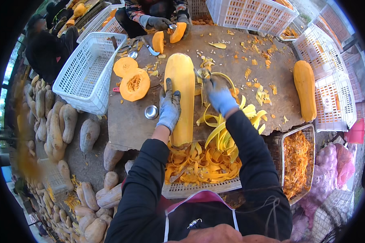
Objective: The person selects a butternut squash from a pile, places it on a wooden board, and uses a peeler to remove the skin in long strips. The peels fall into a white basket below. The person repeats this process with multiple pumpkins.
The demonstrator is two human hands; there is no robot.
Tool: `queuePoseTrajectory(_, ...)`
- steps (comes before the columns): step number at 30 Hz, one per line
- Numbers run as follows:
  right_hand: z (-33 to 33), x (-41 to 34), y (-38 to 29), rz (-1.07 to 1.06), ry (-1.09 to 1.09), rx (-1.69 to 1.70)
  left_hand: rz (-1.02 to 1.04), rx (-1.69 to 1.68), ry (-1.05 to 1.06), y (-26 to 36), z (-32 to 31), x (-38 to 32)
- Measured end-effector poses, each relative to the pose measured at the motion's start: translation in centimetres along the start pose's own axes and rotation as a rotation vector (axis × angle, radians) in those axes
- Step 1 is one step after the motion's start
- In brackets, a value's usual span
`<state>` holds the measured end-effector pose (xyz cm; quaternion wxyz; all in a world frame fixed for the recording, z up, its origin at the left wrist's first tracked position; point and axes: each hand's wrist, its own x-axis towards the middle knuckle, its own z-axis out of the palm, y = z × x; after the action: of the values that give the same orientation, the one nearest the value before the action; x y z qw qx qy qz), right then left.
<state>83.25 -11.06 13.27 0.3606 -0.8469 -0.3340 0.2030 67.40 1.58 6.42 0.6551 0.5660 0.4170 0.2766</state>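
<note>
A long, mostly peeled yellow squash (180,100) lies on the wooden board (237,79), pointing away from me. My left hand (169,106), in a grey-blue glove with dark fingertips, rests against its left side. To the right of the squash, my gloved right hand (219,92) is closed around a metal peeler (203,73), which is blurred. Yellow peel strips (223,135) hang over the board's near edge below that hand. Cut squash pieces (135,84) with exposed orange flesh lie left of the squash, and a small round metal tin (151,112) stands near my left hand.
Orange peelings fill a crate (200,189) against my front; another crate (282,158) of scraps stands right. White plastic crates (89,70) flank the board. A peeled squash (304,91) lies at its right edge. Across, a gloved person (159,22) holds a squash piece. Unpeeled squashes (56,130) cover the left ground.
</note>
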Motion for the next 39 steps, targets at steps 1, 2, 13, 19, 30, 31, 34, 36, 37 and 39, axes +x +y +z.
queuePoseTrajectory(1,-0.8,3.6,-0.9,0.097,-0.049,-0.087,-0.171,-0.291,-0.012,0.4,0.4,0.2)
queuePoseTrajectory(2,-0.9,6.1,-1.8,0.076,-0.038,-0.138,-0.012,0.056,0.004,0.2,0.4,0.0)
queuePoseTrajectory(13,2.0,-20.3,4.5,0.149,-0.586,0.03,-0.081,-0.124,0.118,-1.4,-2.7,3.0)
queuePoseTrajectory(19,4.6,-5.1,3.1,-0.082,-0.167,0.161,0.236,0.882,0.054,2.1,-2.8,0.5)
queuePoseTrajectory(30,10.1,-9.9,3.4,-0.239,-0.226,0.074,0.34,0.903,0.064,1.8,-2.5,0.3)
queuePoseTrajectory(31,7.2,-14.9,1.2,-0.091,-0.332,0.203,0.362,0.9,0.066,1.5,-2.7,0.4)
queuePoseTrajectory(34,6.8,-24.4,2.5,0.067,-0.722,0.283,0.324,0.793,0.014,0.6,-2.7,1.5)
queuePoseTrajectory(36,5.7,-21.6,2.6,0.022,-0.546,0.314,0.309,0.837,0.009,1.4,-2.4,0.8)
queuePoseTrajectory(37,4.7,-18.8,2.1,0.0,-0.465,0.321,0.313,0.82,0.016,1.0,-2.7,0.5)
queuePoseTrajectory(39,3.2,-9.3,-0.4,-0.054,-0.215,0.291,0.344,0.793,0.042,1.0,-3.2,0.9)
